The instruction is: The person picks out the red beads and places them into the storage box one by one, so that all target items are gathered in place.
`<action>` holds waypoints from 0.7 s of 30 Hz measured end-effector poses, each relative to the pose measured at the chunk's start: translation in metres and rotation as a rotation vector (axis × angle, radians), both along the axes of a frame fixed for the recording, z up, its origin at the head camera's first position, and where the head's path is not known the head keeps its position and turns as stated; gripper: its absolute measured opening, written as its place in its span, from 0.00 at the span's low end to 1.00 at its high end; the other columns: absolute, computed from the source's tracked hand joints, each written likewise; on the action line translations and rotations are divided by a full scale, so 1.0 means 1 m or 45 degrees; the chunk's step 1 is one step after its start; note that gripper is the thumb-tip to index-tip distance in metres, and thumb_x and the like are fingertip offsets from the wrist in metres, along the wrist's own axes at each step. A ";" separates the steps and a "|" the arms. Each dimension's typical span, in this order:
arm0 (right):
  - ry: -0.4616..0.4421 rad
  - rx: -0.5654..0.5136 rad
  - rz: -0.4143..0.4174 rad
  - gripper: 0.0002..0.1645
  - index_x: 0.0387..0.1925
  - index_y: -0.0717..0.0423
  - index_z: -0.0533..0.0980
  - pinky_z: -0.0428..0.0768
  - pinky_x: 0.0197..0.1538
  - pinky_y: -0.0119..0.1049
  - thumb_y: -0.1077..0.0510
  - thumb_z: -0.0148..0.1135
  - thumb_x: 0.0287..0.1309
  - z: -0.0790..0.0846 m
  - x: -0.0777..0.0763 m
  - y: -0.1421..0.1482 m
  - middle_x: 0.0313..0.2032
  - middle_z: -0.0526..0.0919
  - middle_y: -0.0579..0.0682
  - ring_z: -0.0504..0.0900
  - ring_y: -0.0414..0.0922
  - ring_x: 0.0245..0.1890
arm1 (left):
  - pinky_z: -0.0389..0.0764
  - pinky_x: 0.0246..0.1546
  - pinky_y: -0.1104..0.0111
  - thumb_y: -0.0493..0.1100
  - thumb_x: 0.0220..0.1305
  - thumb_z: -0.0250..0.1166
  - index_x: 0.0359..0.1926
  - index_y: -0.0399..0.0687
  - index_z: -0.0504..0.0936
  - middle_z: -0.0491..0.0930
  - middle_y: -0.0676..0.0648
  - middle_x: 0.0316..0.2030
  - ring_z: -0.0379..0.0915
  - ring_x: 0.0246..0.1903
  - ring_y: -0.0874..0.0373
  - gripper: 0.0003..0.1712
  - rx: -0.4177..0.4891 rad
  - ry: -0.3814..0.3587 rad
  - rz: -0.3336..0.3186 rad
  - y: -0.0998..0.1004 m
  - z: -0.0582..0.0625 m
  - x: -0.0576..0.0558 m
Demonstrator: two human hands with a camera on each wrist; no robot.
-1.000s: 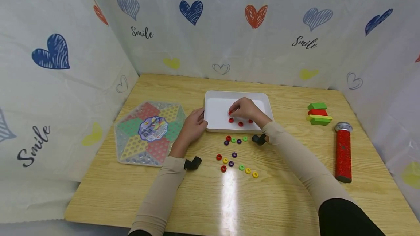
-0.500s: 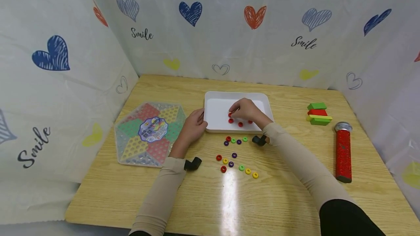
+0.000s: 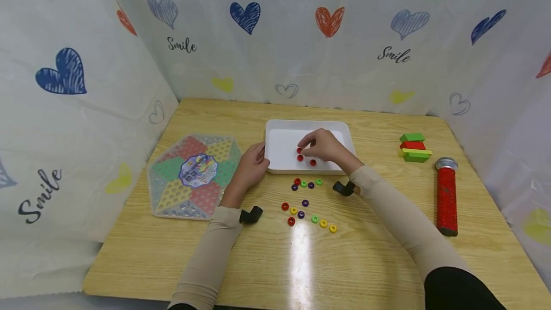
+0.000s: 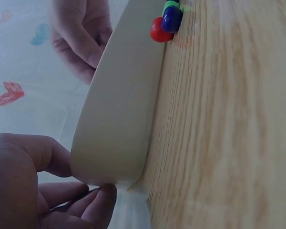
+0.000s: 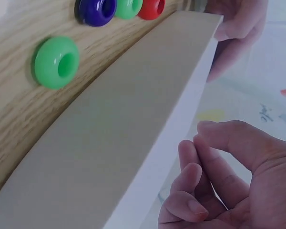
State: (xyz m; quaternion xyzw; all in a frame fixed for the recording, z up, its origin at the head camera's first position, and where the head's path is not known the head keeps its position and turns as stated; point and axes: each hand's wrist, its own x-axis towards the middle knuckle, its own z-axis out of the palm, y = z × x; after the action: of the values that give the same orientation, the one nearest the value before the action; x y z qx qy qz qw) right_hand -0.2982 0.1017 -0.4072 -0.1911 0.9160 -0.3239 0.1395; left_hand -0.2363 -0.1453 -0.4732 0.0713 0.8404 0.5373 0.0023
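My left hand (image 3: 251,162) pinches the left end of a white tray (image 3: 280,133), thumb at the rim and fingers against the outer wall. Inside the tray lie small red ring beads (image 3: 313,162), some hidden by my right hand (image 3: 323,145). That hand is over the tray, fingertips right at one red bead (image 3: 299,150). From the right wrist, its thumb and bent fingers (image 5: 217,164) show above the rim, with no bead visible between the tips. In front of the tray are several loose beads: red (image 3: 285,206), purple (image 3: 305,203), yellow (image 3: 323,223) and green (image 5: 57,63).
A hexagonal star-patterned board (image 3: 195,176) with a clear cover lies left, beside the left forearm. At the right are stacked green, red and yellow blocks (image 3: 414,148) and a red cylinder (image 3: 446,197) with a silver end. A printed white cloth (image 3: 275,37) walls the table.
The right wrist has shifted slightly right, and the fingers have loosened near the red bead. A red bead at the tray's right is now hidden behind the hand. The left hand keeps its hold.
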 end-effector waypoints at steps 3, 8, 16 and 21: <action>0.009 -0.011 0.001 0.14 0.45 0.57 0.88 0.74 0.32 0.33 0.60 0.70 0.56 0.004 0.009 0.001 0.40 0.89 0.51 0.75 0.45 0.32 | 0.72 0.70 0.61 0.35 0.68 0.54 0.76 0.37 0.61 0.63 0.39 0.74 0.64 0.73 0.48 0.35 -0.001 -0.005 -0.002 0.000 0.000 0.000; 0.014 -0.042 0.013 0.13 0.45 0.57 0.88 0.74 0.32 0.33 0.60 0.71 0.56 0.005 0.024 0.003 0.42 0.89 0.52 0.75 0.45 0.31 | 0.72 0.70 0.60 0.35 0.68 0.54 0.76 0.36 0.61 0.63 0.38 0.73 0.63 0.73 0.48 0.36 -0.010 -0.012 0.004 0.001 0.000 0.001; 0.055 -0.086 0.127 0.12 0.42 0.60 0.88 0.78 0.38 0.33 0.61 0.70 0.56 -0.001 0.044 0.008 0.38 0.89 0.50 0.79 0.42 0.33 | 0.71 0.71 0.60 0.35 0.68 0.53 0.76 0.35 0.61 0.63 0.37 0.73 0.64 0.73 0.46 0.35 -0.022 0.010 0.002 0.001 -0.001 0.001; 0.073 -0.123 0.180 0.12 0.43 0.60 0.87 0.79 0.37 0.33 0.63 0.69 0.56 -0.002 0.054 0.008 0.38 0.90 0.50 0.79 0.43 0.33 | 0.71 0.71 0.58 0.35 0.68 0.53 0.76 0.35 0.61 0.63 0.36 0.73 0.63 0.73 0.46 0.35 -0.007 0.016 -0.007 0.001 0.000 0.000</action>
State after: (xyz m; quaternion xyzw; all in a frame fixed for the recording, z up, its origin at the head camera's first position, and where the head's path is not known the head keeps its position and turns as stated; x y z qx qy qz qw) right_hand -0.2445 0.1098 -0.4093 -0.2710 0.8871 -0.3516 0.1264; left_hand -0.2360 -0.1444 -0.4730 0.0770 0.8417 0.5345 -0.0012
